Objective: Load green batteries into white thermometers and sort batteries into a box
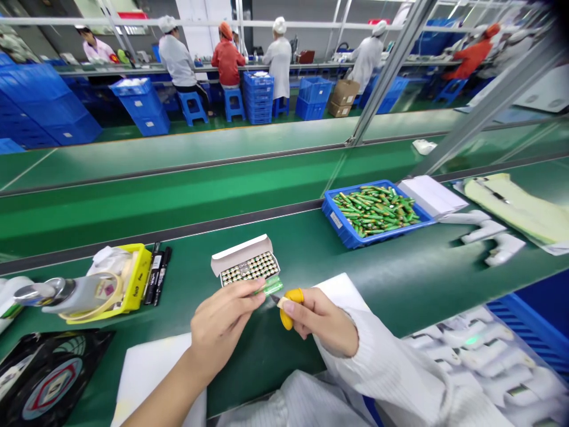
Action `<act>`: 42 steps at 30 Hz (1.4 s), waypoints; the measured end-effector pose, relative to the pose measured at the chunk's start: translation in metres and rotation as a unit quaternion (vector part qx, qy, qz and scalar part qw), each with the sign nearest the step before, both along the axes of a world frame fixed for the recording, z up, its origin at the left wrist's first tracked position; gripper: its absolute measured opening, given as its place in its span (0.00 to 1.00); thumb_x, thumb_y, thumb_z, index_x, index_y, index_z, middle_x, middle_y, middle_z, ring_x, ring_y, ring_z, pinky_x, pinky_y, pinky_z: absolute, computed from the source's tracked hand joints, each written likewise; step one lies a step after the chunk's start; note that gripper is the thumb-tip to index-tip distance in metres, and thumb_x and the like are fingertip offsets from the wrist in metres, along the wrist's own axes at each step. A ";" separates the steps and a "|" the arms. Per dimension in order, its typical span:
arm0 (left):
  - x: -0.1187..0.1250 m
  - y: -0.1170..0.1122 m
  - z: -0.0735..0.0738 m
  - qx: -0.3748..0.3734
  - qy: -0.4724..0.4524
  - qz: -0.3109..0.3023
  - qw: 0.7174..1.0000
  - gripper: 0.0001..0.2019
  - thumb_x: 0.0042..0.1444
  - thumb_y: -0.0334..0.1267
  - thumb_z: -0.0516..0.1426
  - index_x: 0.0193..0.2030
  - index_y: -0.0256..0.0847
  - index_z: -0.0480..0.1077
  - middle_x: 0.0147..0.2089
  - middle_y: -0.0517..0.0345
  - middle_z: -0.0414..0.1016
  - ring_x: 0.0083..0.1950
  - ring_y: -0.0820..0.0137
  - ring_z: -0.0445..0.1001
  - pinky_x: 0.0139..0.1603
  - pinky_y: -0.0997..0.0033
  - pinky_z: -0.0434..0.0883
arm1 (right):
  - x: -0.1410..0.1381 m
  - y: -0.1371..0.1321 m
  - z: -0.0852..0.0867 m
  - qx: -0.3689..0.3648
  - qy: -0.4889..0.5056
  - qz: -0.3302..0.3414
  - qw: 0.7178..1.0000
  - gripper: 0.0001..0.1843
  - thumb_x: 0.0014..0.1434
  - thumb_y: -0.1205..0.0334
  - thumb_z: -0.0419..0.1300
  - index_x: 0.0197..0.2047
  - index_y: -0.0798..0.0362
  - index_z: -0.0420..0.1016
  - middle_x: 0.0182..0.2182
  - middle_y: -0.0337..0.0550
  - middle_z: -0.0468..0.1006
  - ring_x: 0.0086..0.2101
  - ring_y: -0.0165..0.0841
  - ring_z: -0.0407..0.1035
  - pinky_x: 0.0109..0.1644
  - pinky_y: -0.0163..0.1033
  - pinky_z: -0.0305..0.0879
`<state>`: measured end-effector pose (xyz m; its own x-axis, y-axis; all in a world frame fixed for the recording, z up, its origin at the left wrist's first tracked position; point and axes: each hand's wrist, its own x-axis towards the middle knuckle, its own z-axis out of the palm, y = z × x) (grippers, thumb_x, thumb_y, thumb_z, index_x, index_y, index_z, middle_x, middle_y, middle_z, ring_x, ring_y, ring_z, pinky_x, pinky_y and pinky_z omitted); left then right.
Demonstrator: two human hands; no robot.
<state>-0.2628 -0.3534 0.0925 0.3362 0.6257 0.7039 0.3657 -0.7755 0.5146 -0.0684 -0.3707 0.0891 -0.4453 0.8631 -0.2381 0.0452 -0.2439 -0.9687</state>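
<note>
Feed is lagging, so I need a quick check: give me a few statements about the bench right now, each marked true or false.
1. The left hand pinches green batteries. True.
2. The right hand holds a blue tool. False: its yellow-handled tool is yellow.
3. The small battery box has its lid shut. False: the flap is open, showing rows of battery ends.
4. The blue tray holds loose green batteries. True.
5. Black markers lie beside the yellow bin. True.

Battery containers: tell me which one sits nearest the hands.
The small open cardboard box, just beyond the left hand; the blue tray lies farther right.
</note>
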 end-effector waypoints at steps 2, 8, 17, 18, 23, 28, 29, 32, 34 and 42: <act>-0.001 0.001 0.003 0.037 0.016 -0.011 0.999 0.10 0.52 0.18 0.58 0.37 0.34 0.75 0.41 0.49 0.80 0.45 0.69 0.78 0.48 0.74 0.75 | 0.000 0.000 0.001 -0.003 0.005 0.000 1.000 0.28 0.58 0.38 0.53 0.23 0.56 0.65 0.12 0.33 0.60 0.15 0.22 0.53 0.20 0.32 0.47; -0.011 -0.004 0.003 0.019 0.082 -0.059 0.995 0.17 0.54 0.21 0.56 0.49 0.38 0.73 0.48 0.50 0.78 0.50 0.64 0.76 0.54 0.67 0.73 | -0.001 -0.002 -0.004 -0.033 0.035 -0.002 0.999 0.27 0.58 0.39 0.54 0.22 0.54 0.63 0.10 0.30 0.57 0.14 0.22 0.51 0.18 0.31 0.47; 0.013 -0.011 0.002 -0.387 -0.187 0.012 0.903 0.15 0.44 0.32 0.66 0.42 0.40 0.76 0.36 0.54 0.81 0.31 0.68 0.79 0.33 0.74 0.78 | -0.010 -0.013 -0.016 0.140 -0.057 -0.081 0.985 0.26 0.63 0.42 0.48 0.24 0.54 0.62 0.17 0.34 0.58 0.20 0.24 0.52 0.23 0.33 0.46; 0.017 -0.012 0.004 -0.437 -0.208 0.014 0.875 0.11 0.44 0.32 0.66 0.37 0.38 0.76 0.30 0.56 0.80 0.26 0.71 0.77 0.28 0.76 0.77 | -0.011 -0.014 -0.017 0.152 -0.068 -0.084 0.982 0.26 0.63 0.42 0.49 0.24 0.54 0.62 0.17 0.34 0.58 0.20 0.24 0.52 0.23 0.33 0.46; 0.025 -0.013 0.006 -0.539 -0.261 0.014 0.801 0.08 0.42 0.33 0.66 0.26 0.36 0.71 0.19 0.61 0.74 0.20 0.75 0.72 0.19 0.80 0.71 | -0.015 -0.013 -0.020 0.061 0.000 -0.096 0.994 0.26 0.61 0.39 0.49 0.24 0.53 0.61 0.16 0.33 0.57 0.18 0.25 0.53 0.22 0.33 0.49; 0.015 -0.010 0.005 -0.524 -0.191 0.027 0.830 0.07 0.43 0.34 0.65 0.26 0.36 0.71 0.19 0.60 0.73 0.20 0.74 0.72 0.21 0.78 0.72 | -0.012 -0.008 -0.015 0.090 -0.050 -0.124 0.987 0.26 0.61 0.42 0.51 0.21 0.54 0.60 0.16 0.33 0.55 0.19 0.25 0.51 0.23 0.34 0.47; 0.013 -0.009 0.006 -0.513 -0.166 0.027 0.842 0.06 0.44 0.35 0.64 0.26 0.36 0.72 0.19 0.59 0.73 0.20 0.73 0.72 0.22 0.77 0.72 | -0.012 -0.008 -0.014 0.102 -0.061 -0.130 0.984 0.26 0.61 0.43 0.51 0.21 0.54 0.60 0.16 0.33 0.55 0.19 0.25 0.50 0.24 0.34 0.47; 0.008 -0.006 0.014 -0.461 -0.102 0.021 0.881 0.03 0.46 0.34 0.63 0.28 0.37 0.74 0.20 0.59 0.74 0.21 0.72 0.73 0.23 0.77 0.72 | -0.012 -0.012 -0.015 0.150 -0.094 -0.150 0.973 0.24 0.63 0.47 0.51 0.20 0.53 0.59 0.16 0.33 0.53 0.19 0.25 0.49 0.24 0.35 0.46; 0.004 -0.005 0.023 -0.413 -0.070 0.022 0.908 0.03 0.46 0.33 0.63 0.29 0.38 0.76 0.21 0.59 0.74 0.21 0.73 0.73 0.23 0.77 0.72 | -0.010 -0.012 -0.018 0.209 -0.121 -0.166 0.956 0.23 0.63 0.50 0.52 0.20 0.53 0.59 0.16 0.33 0.54 0.20 0.26 0.51 0.25 0.36 0.46; -0.013 -0.006 0.030 -0.310 -0.027 0.068 0.948 0.03 0.48 0.34 0.63 0.31 0.42 0.78 0.28 0.56 0.78 0.25 0.71 0.75 0.26 0.77 0.74 | 0.007 0.012 -0.009 0.104 0.086 -0.334 0.933 0.20 0.58 0.42 0.55 0.30 0.51 0.63 0.21 0.33 0.61 0.19 0.25 0.56 0.20 0.32 0.58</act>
<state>-0.2761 -0.3593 0.1226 0.1970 0.9597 0.2002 0.4008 -0.2652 0.8769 -0.0612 -0.3588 0.0802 0.1921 0.9813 -0.0098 -0.2101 0.0313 -0.9772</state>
